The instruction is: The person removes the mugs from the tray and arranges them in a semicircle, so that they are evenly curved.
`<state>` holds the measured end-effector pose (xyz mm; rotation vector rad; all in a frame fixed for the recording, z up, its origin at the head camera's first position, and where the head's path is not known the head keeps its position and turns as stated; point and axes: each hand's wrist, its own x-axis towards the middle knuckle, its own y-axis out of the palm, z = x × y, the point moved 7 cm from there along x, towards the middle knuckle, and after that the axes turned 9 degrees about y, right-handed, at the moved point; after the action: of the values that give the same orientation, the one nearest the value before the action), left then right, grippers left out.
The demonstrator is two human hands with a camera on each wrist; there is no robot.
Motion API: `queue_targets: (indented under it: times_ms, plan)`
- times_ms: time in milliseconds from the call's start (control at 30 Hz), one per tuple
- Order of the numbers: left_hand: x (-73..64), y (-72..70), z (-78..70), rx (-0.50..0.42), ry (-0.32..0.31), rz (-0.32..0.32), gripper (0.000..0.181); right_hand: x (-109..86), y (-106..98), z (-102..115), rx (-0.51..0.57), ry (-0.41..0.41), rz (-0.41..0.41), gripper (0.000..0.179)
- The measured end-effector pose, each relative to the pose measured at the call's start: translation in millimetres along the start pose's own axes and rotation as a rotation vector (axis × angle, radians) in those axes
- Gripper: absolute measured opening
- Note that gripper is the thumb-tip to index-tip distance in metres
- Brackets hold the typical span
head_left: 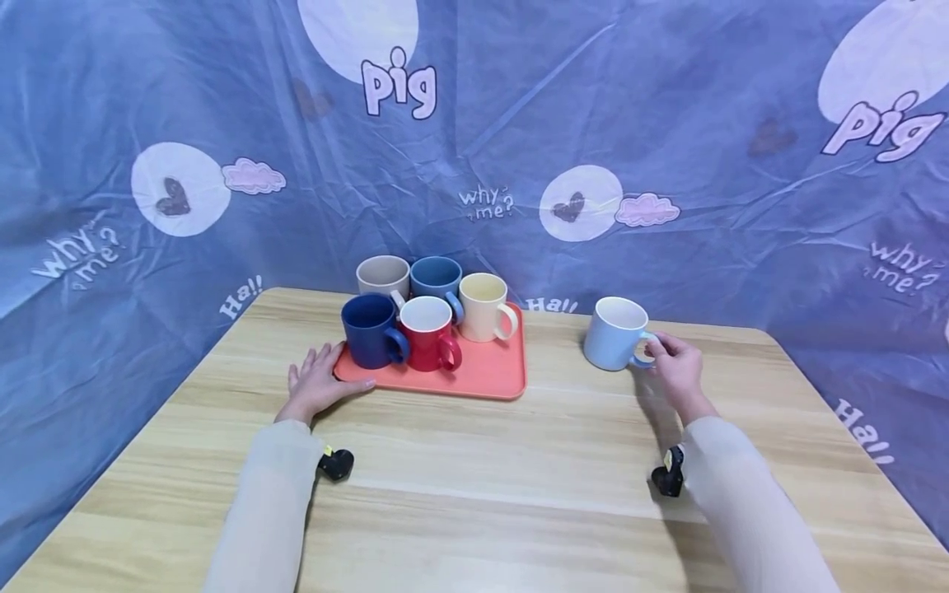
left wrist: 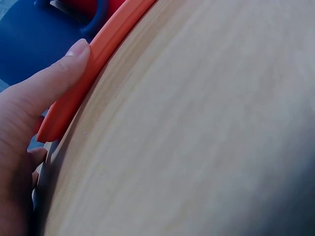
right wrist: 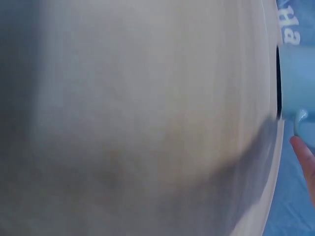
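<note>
At the right, my right hand (head_left: 676, 366) pinches the handle of a light blue mug (head_left: 611, 336). That mug is upright with a white inside; whether its base touches the table I cannot tell. In the right wrist view only a fingertip (right wrist: 301, 152) shows at the mug's handle. My left hand (head_left: 319, 385) lies spread at the near left corner of a coral-red tray (head_left: 485, 379), its thumb (left wrist: 74, 59) on the rim. Nearest to it on the tray stands a dark blue mug (head_left: 368, 333), beside a red mug (head_left: 426, 342).
Also upright on the tray are a cream mug (head_left: 480, 309), a teal-blue mug (head_left: 436, 278) and a grey mug (head_left: 382, 276). A wooden table (head_left: 474, 494) carries everything. Behind it hangs a blue printed cloth (head_left: 474, 148), close to the table's back edge.
</note>
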<state>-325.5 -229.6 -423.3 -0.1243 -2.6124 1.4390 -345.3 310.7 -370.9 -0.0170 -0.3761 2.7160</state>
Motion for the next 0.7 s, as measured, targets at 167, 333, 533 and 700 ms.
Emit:
queue_targets:
  times_ms: [167,333,533,700]
  plan:
    - [0.5,0.8,0.6,-0.001,0.003,0.000,0.104,11.5,-5,-1,-0.062,0.006,0.013,0.035]
    - [0.7,0.8,1.6,0.003,-0.001,-0.007,0.104,18.1,-7,1,-0.123,0.008,0.026,0.036]
    - [0.0,0.2,-1.7,0.013,0.006,-0.010,0.104,19.0,-13,1,-0.227,-0.004,-0.002,0.036]
    - [-0.9,1.8,-1.8,0.013,0.001,-0.009,0.103,27.6,-17,2,-0.353,-0.023,-0.012,0.036]
